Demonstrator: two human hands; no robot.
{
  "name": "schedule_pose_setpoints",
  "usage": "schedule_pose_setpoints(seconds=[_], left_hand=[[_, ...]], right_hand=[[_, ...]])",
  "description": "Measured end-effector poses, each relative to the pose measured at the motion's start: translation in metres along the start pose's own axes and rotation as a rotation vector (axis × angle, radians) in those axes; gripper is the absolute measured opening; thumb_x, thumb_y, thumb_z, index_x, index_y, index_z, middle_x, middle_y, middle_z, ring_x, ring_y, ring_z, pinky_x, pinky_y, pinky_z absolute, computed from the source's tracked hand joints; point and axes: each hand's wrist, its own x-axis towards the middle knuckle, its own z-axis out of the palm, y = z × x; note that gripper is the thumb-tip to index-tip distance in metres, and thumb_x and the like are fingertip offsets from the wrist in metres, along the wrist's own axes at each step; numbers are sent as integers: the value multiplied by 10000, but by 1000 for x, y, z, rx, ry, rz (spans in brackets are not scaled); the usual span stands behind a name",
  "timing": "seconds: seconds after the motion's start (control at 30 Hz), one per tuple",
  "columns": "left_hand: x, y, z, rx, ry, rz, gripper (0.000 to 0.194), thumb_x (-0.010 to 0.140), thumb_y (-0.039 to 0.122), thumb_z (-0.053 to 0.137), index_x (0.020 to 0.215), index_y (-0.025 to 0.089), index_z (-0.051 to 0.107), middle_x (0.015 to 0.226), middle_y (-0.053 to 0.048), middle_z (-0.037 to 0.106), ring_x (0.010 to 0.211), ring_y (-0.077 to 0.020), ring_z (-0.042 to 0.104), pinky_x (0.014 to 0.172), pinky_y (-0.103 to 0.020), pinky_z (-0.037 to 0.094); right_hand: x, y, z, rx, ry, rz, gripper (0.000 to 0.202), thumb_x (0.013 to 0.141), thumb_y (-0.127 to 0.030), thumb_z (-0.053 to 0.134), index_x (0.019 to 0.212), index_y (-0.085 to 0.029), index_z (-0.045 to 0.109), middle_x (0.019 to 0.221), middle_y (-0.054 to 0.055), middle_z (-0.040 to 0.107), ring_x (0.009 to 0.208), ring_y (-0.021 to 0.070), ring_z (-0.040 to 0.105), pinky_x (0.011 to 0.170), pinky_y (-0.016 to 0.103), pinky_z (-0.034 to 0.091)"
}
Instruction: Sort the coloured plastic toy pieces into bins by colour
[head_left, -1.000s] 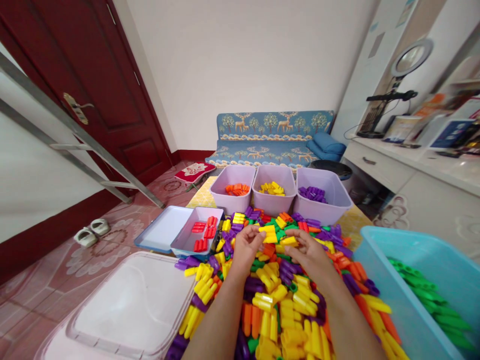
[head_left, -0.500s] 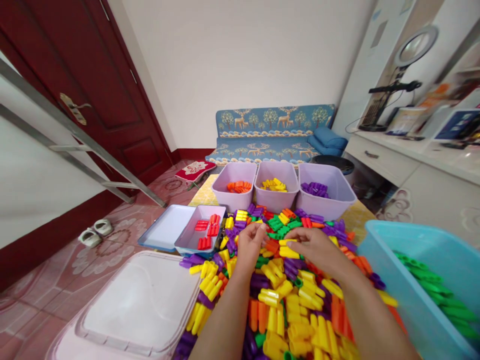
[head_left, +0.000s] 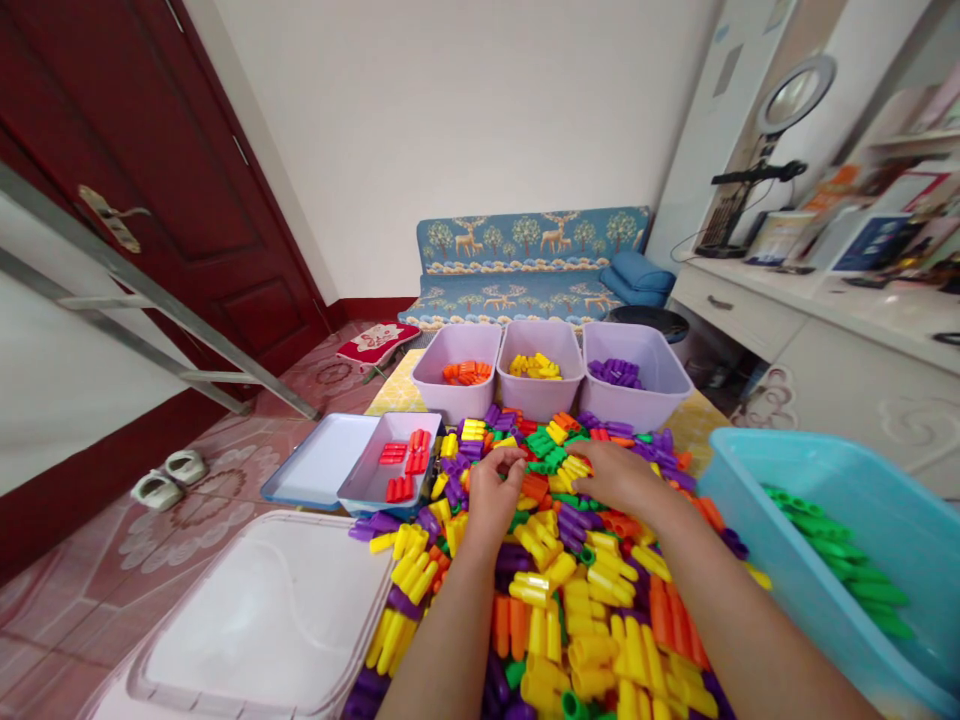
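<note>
A heap of plastic pieces shaped like joined pen caps (head_left: 592,590), yellow, purple, orange, red and green, spreads before me. My left hand (head_left: 496,490) is over the heap's middle, its thumb and fingertips drawn together. Whatever they might hold is hidden; a bit of red shows by the tips. My right hand (head_left: 619,478) reaches in from the right, its thumb and fingers closed about a yellow cap piece (head_left: 573,471). Green cap pieces (head_left: 544,445) lie between the two hands, at their far side.
Three lilac bins at the back hold orange (head_left: 466,373), yellow (head_left: 535,366) and purple pieces (head_left: 615,373). Red pieces (head_left: 400,488) lie in a shallow box (head_left: 358,494) at left. A turquoise tub (head_left: 720,480) with green pieces stands right. A lid (head_left: 262,610) lies front left.
The view has swung slightly right. My right hand has lifted the yellow piece a little away from me, toward the green ones. My left hand keeps nearly the same place and pinch.
</note>
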Motion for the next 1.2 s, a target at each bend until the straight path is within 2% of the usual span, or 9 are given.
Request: schedule_pose_setpoints(seconds=[0.1, 0.23, 0.37, 0.5, 0.6, 0.8, 0.93, 1.07, 1.2], left_hand=[[-2, 1, 1, 47, -50, 18, 125, 726, 210, 636, 815, 158, 707, 761, -37, 704, 695, -161, 619, 665, -258, 468], [-4, 1, 3, 109, -134, 20, 172, 722, 167, 625, 863, 161, 723, 835, -64, 727, 752, -185, 647, 712, -294, 499], [-7, 3, 3, 153, -219, 12, 257, 709, 124, 612, 933, 180, 727, 895, -70, 733, 772, -196, 666, 723, -314, 520], [-8, 4, 4, 147, -271, 17, 347, 700, 90, 597, 1013, 194, 706, 986, -71, 729, 852, -203, 673, 781, -324, 532], [-8, 2, 4, 144, -296, 37, 365, 704, 114, 608, 1051, 194, 692, 1016, -71, 722, 871, -205, 668, 795, -329, 536], [-9, 1, 3, 238, -354, 84, 403, 750, 191, 614, 1151, 200, 648, 1074, -81, 703, 915, -218, 663, 835, -345, 531], [-9, 1, 2, 250, -361, 87, 410, 755, 190, 616, 1164, 188, 639, 1113, -89, 691, 957, -221, 656, 890, -360, 511], [-9, 0, 3, 206, -340, 60, 396, 745, 208, 645, 1141, 190, 654, 1116, -94, 692, 964, -228, 657, 888, -364, 512], [-10, 2, 4, 139, -305, 42, 410, 764, 249, 658, 1169, 189, 638, 1128, -105, 684, 959, -232, 654, 847, -354, 523]], right_hand=[[-5, 0, 14, -60, -57, -18, 498, 655, -157, 674, 1148, -221, 648, 1149, 127, 659, 1075, 307, 597, 897, 392, 425], [-5, -8, 16, -74, -94, -69, 357, 721, -207, 628, 1072, -252, 666, 1068, 95, 646, 1005, 260, 616, 851, 343, 423], [-1, -12, 19, -65, -120, -98, 358, 783, -304, 594, 1139, -289, 634, 1056, 76, 634, 975, 238, 626, 811, 314, 426], [6, -13, 24, -86, -114, -79, 361, 782, -252, 560, 1136, -271, 627, 1030, 94, 655, 920, 253, 642, 758, 322, 425], [10, -10, 24, -77, -99, -72, 372, 757, -219, 571, 1125, -254, 606, 1005, 77, 688, 927, 249, 646, 736, 304, 423], [7, -6, 25, -41, -96, -123, 392, 766, -234, 561, 1154, -251, 612, 1146, 73, 680, 1053, 258, 619, 821, 321, 425], [7, -10, 28, -42, -106, -89, 298, 754, -265, 565, 1030, -224, 673, 1031, 111, 714, 972, 289, 650, 757, 344, 437], [9, -10, 25, -17, -86, -50, 195, 702, -284, 612, 867, -227, 700, 874, 88, 727, 862, 277, 667, 682, 322, 430], [9, -7, 16, 66, -25, -40, 307, 658, -207, 627, 962, -214, 673, 896, 60, 714, 837, 230, 652, 650, 274, 420]])
